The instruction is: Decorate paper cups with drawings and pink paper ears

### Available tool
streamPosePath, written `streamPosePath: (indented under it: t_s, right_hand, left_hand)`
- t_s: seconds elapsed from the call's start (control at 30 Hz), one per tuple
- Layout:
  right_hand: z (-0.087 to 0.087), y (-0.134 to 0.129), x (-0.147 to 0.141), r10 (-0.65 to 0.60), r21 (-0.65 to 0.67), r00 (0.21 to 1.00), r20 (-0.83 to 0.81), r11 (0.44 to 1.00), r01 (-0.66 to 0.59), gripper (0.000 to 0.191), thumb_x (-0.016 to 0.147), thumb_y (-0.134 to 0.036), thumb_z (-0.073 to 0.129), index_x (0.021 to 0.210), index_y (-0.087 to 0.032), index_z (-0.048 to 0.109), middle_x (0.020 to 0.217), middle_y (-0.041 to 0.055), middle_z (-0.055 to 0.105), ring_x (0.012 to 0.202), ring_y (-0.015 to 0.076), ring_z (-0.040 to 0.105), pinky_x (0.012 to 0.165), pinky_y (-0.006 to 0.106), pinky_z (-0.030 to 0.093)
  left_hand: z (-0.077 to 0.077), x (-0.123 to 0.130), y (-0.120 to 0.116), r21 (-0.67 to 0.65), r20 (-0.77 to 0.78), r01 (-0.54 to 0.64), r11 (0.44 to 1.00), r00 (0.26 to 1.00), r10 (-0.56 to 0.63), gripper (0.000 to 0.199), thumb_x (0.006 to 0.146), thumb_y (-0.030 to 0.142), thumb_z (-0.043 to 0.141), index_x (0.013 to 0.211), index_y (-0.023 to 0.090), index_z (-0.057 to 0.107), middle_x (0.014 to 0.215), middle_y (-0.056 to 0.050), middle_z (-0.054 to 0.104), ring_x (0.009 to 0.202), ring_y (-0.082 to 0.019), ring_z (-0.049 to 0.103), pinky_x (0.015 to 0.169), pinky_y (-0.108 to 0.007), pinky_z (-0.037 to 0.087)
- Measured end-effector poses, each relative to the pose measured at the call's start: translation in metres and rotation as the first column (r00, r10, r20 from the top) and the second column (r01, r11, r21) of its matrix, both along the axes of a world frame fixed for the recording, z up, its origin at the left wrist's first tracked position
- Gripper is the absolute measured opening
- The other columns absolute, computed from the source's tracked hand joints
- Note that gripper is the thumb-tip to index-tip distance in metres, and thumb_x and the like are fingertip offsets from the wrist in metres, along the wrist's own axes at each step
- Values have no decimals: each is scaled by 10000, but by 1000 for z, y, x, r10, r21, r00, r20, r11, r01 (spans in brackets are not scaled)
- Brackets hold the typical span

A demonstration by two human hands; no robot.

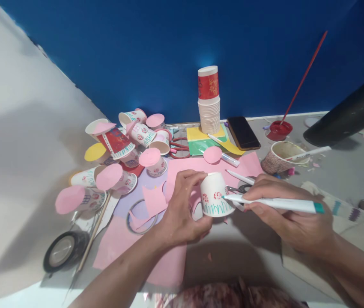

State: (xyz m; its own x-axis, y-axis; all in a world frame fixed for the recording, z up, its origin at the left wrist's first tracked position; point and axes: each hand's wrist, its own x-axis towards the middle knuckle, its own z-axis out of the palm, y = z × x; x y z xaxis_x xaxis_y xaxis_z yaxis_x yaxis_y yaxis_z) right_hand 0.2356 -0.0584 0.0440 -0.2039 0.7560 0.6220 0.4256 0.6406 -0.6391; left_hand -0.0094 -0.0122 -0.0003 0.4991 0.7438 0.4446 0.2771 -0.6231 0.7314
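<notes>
In the middle of the view, my left hand (188,209) grips a white paper cup (213,192) held upside down, thumb low and fingers at its top. Red flower-like marks and green zigzag strokes run round the cup. My right hand (293,209) holds a white marker (275,203) with a green end, its tip at the cup's side by the red marks. Behind the right fingers a pair of scissors (243,188) is partly hidden. Another white pen (239,176) lies just beyond. Pink paper (175,179) spreads under and behind the cup.
Decorated cups with pink paper discs (150,157) crowd the left side. Black tape (64,252) and a wooden stick (93,233) lie nearer. A tall cup stack (209,100), a phone (243,133), a red pot with a brush (279,130) and a patterned cup (281,158) stand behind.
</notes>
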Motion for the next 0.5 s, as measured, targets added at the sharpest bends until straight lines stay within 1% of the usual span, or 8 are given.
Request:
streamPosePath:
  t_s: [0.13,0.27,0.5]
  right_hand:
    - [1,1,-1,-15,-7,1000,-17,1000,15,148,914,-101,687,950,-229,753,767,4,773,656,164,700,602,296,565]
    - [-3,1,-1,-33,-17,998,-53,999,32,168,899,-99,704,974,-239,761,756,9,771,638,184,702,583,316,566]
    - [-4,1,-1,-37,-34,997,-60,999,35,149,905,-99,713,959,-228,763,771,8,774,661,173,705,614,307,566]
  left_hand:
    - [0,0,0,-5,-4,1,1000,1000,-1,872,647,87,668,1461,309,445,1343,-101,476,1297,-323,524,1107,-532,522]
    - [-1,1,1,2,6,-1,1000,1000,1,877,647,84,665,1464,313,443,1349,-103,479,1307,-329,523,1113,-539,524]
    - [1,2,0,12,-1,18,1000,1000,-18,860,662,91,652,1467,312,444,1347,-100,487,1313,-323,518,1117,-526,525]
